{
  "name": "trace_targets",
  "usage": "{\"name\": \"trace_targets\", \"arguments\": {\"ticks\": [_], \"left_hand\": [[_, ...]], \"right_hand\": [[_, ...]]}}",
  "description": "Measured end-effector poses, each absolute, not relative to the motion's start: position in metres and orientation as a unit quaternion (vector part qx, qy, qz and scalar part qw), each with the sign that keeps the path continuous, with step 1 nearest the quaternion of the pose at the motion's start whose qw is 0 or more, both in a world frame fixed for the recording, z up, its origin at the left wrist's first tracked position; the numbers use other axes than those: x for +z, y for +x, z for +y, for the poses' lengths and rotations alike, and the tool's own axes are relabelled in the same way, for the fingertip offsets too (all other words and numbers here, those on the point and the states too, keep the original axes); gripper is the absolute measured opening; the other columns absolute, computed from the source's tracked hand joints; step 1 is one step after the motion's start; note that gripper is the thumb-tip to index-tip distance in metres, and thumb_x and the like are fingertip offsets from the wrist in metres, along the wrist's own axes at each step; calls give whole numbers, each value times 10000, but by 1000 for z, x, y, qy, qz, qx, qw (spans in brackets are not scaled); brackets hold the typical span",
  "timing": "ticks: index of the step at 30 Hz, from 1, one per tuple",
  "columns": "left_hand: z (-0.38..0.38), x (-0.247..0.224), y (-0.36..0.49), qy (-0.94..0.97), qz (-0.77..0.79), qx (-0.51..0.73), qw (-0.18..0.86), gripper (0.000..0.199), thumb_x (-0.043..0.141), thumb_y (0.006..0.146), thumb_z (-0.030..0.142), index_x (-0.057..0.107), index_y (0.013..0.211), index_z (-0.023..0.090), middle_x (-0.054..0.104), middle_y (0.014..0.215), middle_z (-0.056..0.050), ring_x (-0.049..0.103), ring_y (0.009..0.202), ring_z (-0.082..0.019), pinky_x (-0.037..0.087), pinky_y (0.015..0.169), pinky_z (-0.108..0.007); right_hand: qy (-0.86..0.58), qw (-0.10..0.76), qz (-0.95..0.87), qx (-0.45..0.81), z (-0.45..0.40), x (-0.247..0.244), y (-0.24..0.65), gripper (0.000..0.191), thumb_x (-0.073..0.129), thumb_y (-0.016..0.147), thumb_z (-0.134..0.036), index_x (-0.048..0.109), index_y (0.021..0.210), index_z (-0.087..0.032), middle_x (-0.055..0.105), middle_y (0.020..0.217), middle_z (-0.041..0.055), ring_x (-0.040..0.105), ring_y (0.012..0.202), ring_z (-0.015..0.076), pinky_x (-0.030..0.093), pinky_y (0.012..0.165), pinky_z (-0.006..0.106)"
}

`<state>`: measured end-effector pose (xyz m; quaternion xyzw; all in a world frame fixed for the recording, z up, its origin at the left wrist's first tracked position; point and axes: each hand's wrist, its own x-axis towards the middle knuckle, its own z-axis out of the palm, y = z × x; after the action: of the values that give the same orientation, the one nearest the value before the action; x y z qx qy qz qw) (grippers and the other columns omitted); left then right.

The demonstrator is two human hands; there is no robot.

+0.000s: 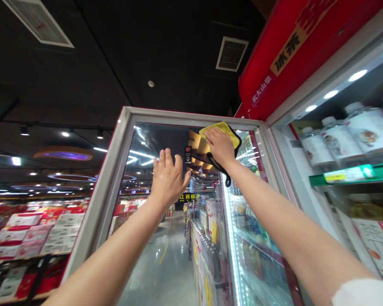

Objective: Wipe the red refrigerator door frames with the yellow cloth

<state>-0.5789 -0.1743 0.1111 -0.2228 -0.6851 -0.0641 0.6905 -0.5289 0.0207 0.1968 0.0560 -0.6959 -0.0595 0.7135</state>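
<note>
A glass fridge door (198, 114) with a pale metal frame stands swung out in front of me. My right hand (220, 146) presses a yellow cloth (231, 134) with a dark edge against the upper right of the glass. Below the hand a black edge and a small loop of the cloth hang down. My left hand (170, 176) is raised at the middle of the pane with its fingers stretched out and nothing in it. Whether its palm touches the glass cannot be told.
At right is the drinks fridge with a red header (274, 63), a green-edged shelf (354, 173) and several bottles (341, 140). Stacked boxes (28, 233) fill shelves at left. Through the glass show an aisle floor (159, 263) and more lit shelves.
</note>
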Motion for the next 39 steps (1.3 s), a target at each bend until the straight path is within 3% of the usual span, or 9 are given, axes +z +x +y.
{"name": "trace_targets", "arguments": {"ticks": [5, 9, 12, 17, 22, 26, 30, 34, 39], "left_hand": [[-163, 108, -577, -221, -677, -84, 697, 643, 465, 971, 546, 399, 1547, 266, 306, 1640, -235, 249, 1508, -498, 278, 1134, -713], [-155, 110, -578, -229, -654, -118, 711, 610, 481, 959, 502, 476, 1502, 223, 274, 1658, -217, 185, 1539, -465, 226, 1163, -721], [-146, 113, -580, -254, -633, -102, 724, 593, 420, 969, 422, 496, 1470, 113, 273, 1655, -217, 161, 1568, -369, 159, 1231, -650], [-134, 114, -587, -285, -634, -121, 709, 653, 351, 969, 359, 381, 1514, -1, 312, 1636, -226, 241, 1555, -303, 213, 1262, -503], [-134, 111, -587, -307, -623, -135, 707, 608, 384, 986, 366, 385, 1547, 131, 258, 1676, -162, 184, 1570, -306, 185, 1263, -521], [-135, 111, -586, -318, -627, -135, 698, 548, 405, 998, 358, 427, 1535, 252, 180, 1707, -97, 155, 1575, -321, 184, 1252, -560], [-135, 111, -589, -326, -625, -147, 694, 560, 436, 990, 361, 416, 1542, 264, 134, 1715, -91, 149, 1576, -334, 171, 1253, -567], [-134, 112, -590, -342, -615, -160, 693, 607, 486, 961, 349, 381, 1556, 300, 106, 1720, -71, 128, 1578, -342, 164, 1244, -604], [-135, 113, -586, -338, -614, -148, 698, 550, 395, 1003, 378, 429, 1532, 230, 146, 1713, -124, 139, 1573, -359, 177, 1241, -594]], "right_hand": [[-70, 725, -685, 4, 32, 177, -520, 503, 425, 1019, -349, 477, 1518, -313, 410, 1622, 49, 295, 1511, 397, 277, 1171, 707], [-29, 721, -691, -50, 19, 154, -524, 487, 411, 1019, -309, 505, 1495, -346, 454, 1593, 23, 326, 1496, 376, 276, 1189, 669], [18, 703, -706, -87, 21, 175, -522, 483, 390, 1026, -311, 502, 1493, -363, 447, 1598, -11, 321, 1503, 344, 272, 1209, 627], [-48, 727, -683, -48, 60, 196, -515, 524, 384, 1022, -339, 448, 1539, -280, 420, 1612, 65, 335, 1494, 347, 309, 1188, 605], [-71, 743, -663, -65, 78, 162, -522, 526, 361, 1016, -304, 468, 1527, -244, 444, 1590, 100, 361, 1471, 330, 310, 1192, 565], [-28, 723, -684, -97, 88, 183, -517, 520, 346, 1025, -314, 460, 1530, -273, 433, 1602, 53, 344, 1487, 296, 300, 1209, 526], [-83, 727, -677, -76, 104, 203, -507, 547, 344, 1024, -331, 411, 1559, -244, 411, 1613, 82, 347, 1482, 331, 296, 1197, 577], [-147, 738, -654, -75, 108, 175, -510, 559, 331, 1029, -328, 383, 1573, -209, 423, 1588, 143, 381, 1455, 354, 314, 1181, 585], [-117, 734, -662, -98, 119, 186, -509, 525, 306, 1039, -293, 440, 1536, -193, 449, 1565, 146, 387, 1457, 308, 329, 1189, 536]]}}
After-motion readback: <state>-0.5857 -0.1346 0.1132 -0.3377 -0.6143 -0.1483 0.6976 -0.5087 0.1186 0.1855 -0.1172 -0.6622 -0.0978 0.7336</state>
